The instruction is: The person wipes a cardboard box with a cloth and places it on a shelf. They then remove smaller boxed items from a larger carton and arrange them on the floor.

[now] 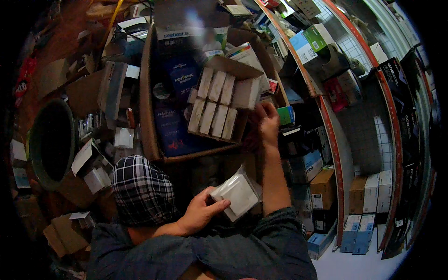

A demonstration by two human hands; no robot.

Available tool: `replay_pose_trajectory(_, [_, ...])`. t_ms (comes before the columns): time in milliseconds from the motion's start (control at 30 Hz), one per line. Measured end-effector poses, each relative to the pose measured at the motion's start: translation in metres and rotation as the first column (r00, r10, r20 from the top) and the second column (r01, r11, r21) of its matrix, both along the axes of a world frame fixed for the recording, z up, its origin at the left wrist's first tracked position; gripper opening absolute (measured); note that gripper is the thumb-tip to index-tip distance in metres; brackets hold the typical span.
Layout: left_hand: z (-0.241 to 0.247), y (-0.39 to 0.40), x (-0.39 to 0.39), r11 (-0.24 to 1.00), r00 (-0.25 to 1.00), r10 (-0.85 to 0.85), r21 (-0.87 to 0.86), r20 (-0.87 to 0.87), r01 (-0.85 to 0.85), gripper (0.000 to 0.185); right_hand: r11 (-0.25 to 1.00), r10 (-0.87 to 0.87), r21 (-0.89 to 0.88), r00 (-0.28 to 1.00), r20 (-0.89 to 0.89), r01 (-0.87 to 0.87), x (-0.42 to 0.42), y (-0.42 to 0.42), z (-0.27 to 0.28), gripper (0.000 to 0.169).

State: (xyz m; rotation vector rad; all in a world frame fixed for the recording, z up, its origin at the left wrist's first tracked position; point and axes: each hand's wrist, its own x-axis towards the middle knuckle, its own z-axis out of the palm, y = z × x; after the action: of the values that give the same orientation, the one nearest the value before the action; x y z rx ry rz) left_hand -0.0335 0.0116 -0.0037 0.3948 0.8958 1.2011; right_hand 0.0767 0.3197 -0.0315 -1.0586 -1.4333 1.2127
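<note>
My left hand (201,213) grips a flat white square piece, likely a switch plate, in a clear plastic bag (239,194), thumb on top, low in front of my chest. Farther off, my right hand (268,119) is blurred, its fingers bent beside the right side of a small open cardboard box (241,130). Whether those fingers hold anything cannot be told. Two rows of slim white packages (217,85) stand in that box, with a wider white package (246,92) at its right corner. The small box rests on dark blue printed boxes (182,78) inside a large open carton (151,140).
Metal shelves with orange-red edges (329,140) rise at right, stacked with product boxes (322,199). At left stand a dark round tub (52,143) and torn cardboard cartons (66,232). My knee in plaid cloth (143,189) is close to the large carton.
</note>
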Motion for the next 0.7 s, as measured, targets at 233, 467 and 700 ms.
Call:
replay_pose_trajectory(233, [-0.005,0.002,0.004,0.994,0.994,0.101,-0.03,-0.046,-0.103,0.029,0.845,-0.263,0.496,0.652,0.711,-0.199,-0.046,-0.029,0.036,0.026])
replay_pose_trajectory(467, [-0.029,0.001,0.0,0.991,0.858,-0.133,-0.035,-0.496,0.133,0.033,0.865,0.053,0.385,0.822,0.567,-0.321,0.001,-0.006,0.032,0.022])
replay_pose_trajectory(700, [-0.046,-0.015,-0.012,0.808,-0.172,-0.318,-0.361,-0.932,0.465,0.038,0.998,0.016,-0.066,0.92,0.392,0.011,0.121,-0.062,-0.045,0.023])
